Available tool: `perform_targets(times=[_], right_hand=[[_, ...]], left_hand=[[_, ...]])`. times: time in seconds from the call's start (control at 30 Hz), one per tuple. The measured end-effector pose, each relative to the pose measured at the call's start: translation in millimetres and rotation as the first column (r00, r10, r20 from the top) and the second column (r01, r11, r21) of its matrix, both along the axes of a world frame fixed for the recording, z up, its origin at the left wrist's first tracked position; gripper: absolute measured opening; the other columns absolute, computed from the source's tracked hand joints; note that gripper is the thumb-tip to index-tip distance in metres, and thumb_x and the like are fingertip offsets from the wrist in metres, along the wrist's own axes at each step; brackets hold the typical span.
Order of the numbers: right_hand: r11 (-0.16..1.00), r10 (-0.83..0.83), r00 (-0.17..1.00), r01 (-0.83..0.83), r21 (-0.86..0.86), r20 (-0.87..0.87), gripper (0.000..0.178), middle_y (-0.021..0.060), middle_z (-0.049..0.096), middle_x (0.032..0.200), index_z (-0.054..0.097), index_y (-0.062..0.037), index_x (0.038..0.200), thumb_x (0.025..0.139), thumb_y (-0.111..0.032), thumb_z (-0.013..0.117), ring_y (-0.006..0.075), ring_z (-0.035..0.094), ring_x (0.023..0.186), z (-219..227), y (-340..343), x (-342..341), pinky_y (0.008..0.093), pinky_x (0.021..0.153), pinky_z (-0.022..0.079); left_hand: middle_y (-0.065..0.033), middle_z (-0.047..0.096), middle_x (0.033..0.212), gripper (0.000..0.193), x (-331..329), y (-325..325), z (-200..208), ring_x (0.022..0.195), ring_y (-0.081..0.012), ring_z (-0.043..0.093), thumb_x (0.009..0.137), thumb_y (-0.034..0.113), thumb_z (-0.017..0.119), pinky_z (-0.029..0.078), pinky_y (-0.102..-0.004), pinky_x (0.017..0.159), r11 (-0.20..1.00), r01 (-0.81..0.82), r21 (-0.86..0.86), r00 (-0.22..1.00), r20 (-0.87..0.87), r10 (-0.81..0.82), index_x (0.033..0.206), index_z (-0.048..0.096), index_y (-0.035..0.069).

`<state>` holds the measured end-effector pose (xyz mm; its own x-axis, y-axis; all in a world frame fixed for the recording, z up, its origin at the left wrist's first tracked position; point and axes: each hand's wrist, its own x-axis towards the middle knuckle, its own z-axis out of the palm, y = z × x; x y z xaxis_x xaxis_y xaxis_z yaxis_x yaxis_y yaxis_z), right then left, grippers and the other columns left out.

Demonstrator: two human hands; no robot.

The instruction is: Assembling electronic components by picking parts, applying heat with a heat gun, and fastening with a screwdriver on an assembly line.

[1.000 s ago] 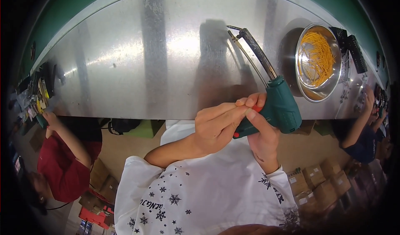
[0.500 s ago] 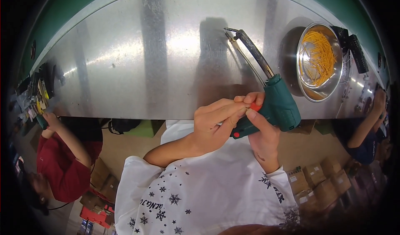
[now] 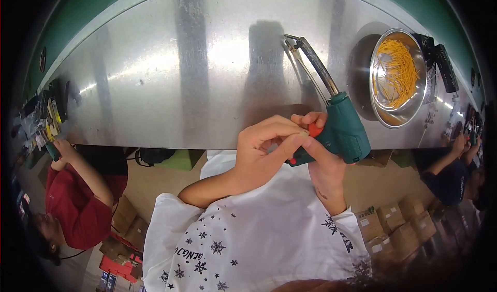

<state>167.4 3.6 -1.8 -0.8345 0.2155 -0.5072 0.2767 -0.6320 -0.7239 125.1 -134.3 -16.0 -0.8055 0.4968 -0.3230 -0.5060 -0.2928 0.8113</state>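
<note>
In my right hand (image 3: 327, 170) is a dark green soldering gun (image 3: 346, 129) with a red trigger (image 3: 313, 130). My fingers wrap its handle near the trigger. Its long metal barrel and thin feed tube reach up over the table and end in a pointed tip. My left hand (image 3: 261, 150) is closed in a pinch, thumb and forefinger meeting the right thumb just beside the trigger. Whatever lies between these fingertips is too small to make out. The lower part of the handle is partly hidden behind my hands.
A steel bowl (image 3: 379, 106) of thin yellow-orange wires stands on the metal table (image 3: 145, 95) at the right. Black items (image 3: 446, 67) lie beyond it. Co-workers sit at both sides, one in a red shirt (image 3: 77, 201). Cardboard boxes (image 3: 391, 217) are stacked on the floor.
The soldering gun has tilted slightly, its tip shifting a little right. My left hand has moved slightly left, with a gap opening between its thumb and forefinger behind the pinch.
</note>
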Motion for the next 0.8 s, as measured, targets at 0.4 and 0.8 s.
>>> perform_targets(times=[0.4, 0.8], right_hand=[[0.985, 0.075, 0.995, -0.064, 0.158, -0.061, 0.035, 0.0112, 0.056, 0.112, 0.051, -0.0022, 0.108, 0.079, 0.009, 0.065, 0.0296, 0.059, 0.113, -4.3, -0.1, 3.9, 0.0447, 0.100, 0.045], [0.992, -0.084, 0.995, 0.089, 0.091, -0.051, 0.029, 0.0119, 0.056, 0.110, 0.050, -0.0047, 0.109, 0.084, -0.003, 0.065, 0.0264, 0.060, 0.107, -1.5, 9.3, 15.9, 0.0455, 0.105, 0.041]], left_hand=[[-0.0044, 0.058, 0.086, 0.003, -14.1, -12.9, 5.7, 0.072, -0.0070, 0.052, 0.092, -0.002, 0.062, 0.041, -0.0209, 0.062, 0.992, 0.057, -0.114, 0.997, -0.049, -0.063, 0.091, 0.064, -0.004], [-0.0040, 0.060, 0.076, 0.006, -77.2, -9.5, 9.9, 0.055, -0.0074, 0.049, 0.087, 0.000, 0.066, 0.038, -0.0206, 0.047, 0.675, -0.593, -0.438, 0.756, -0.591, 0.281, 0.093, 0.068, 0.000]])
